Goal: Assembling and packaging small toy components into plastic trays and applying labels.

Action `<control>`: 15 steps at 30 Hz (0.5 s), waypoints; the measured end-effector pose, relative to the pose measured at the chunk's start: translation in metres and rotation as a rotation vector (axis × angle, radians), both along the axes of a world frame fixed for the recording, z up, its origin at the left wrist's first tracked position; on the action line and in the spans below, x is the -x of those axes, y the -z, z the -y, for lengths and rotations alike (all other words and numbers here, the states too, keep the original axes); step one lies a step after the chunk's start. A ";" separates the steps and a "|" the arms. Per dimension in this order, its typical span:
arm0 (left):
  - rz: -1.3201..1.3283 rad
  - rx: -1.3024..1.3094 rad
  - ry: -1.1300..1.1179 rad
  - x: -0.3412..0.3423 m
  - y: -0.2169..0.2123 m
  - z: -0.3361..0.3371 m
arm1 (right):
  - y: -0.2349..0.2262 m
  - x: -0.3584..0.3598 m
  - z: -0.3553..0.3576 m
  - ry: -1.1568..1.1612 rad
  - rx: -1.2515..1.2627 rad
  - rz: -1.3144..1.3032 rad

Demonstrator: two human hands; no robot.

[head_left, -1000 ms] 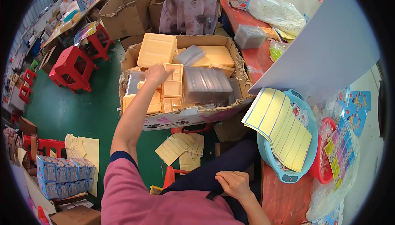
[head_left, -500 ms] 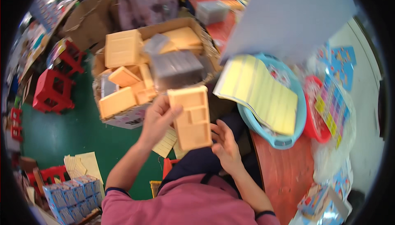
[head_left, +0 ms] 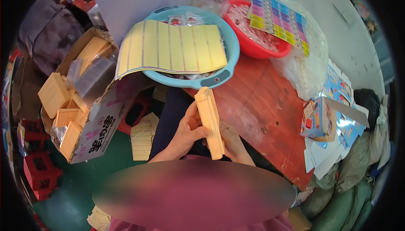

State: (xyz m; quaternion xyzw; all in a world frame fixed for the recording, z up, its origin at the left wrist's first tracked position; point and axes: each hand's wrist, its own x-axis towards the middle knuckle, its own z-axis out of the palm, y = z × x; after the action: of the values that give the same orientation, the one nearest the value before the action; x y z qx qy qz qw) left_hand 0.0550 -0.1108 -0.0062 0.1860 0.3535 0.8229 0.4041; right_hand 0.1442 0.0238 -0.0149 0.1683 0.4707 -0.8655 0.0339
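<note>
A light orange plastic compartment tray [head_left: 210, 123] stands nearly edge-on in front of my body, so its compartments are hidden. My left hand [head_left: 185, 134] grips it from the left, thumb pressed on the near face. On the other side my right hand [head_left: 234, 142] closes against the tray's lower part, its fingertips partly hidden behind it. Just beyond the tray is a light blue basin [head_left: 233, 55] on the red wooden table [head_left: 265, 104]. Yellow striped sheets [head_left: 173, 47] lie across the basin, over small clear packets [head_left: 185, 19].
To the left, a cardboard box [head_left: 99, 131] holds several orange trays [head_left: 55, 93] and clear plastic pieces. A red basin [head_left: 261, 53] of small pink items sits behind right, a colourful sticker sheet [head_left: 280, 20] over its edge. An open printed box [head_left: 322, 119] stands at the right.
My view has swung right toward the table. The tray has turned from face-up to edge-on, and my right hand has closed on its side.
</note>
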 end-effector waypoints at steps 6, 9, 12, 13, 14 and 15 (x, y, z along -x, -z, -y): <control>0.030 0.159 -0.153 -0.018 0.003 -0.041 | 0.003 -0.026 -0.011 0.363 -0.393 -0.261; 0.002 0.173 -0.142 -0.020 0.001 -0.064 | 0.000 -0.038 -0.022 0.169 -0.668 -0.171; 0.059 0.161 -0.094 -0.015 0.000 -0.084 | -0.004 -0.045 -0.035 0.145 -0.453 -0.166; 0.041 0.175 -0.073 -0.014 -0.005 -0.089 | -0.009 -0.047 -0.037 0.125 -0.394 -0.221; 0.037 0.177 -0.055 -0.015 -0.009 -0.095 | -0.011 -0.048 -0.041 0.144 -0.395 -0.220; 0.071 0.182 -0.017 -0.018 -0.013 -0.102 | -0.012 -0.051 -0.044 0.147 -0.393 -0.219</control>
State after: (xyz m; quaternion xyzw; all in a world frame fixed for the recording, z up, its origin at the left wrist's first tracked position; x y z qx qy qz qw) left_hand 0.0730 -0.0087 0.0067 0.1163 0.4138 0.7968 0.4248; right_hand 0.1954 0.0678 -0.0026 0.1106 0.6173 -0.7706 -0.1138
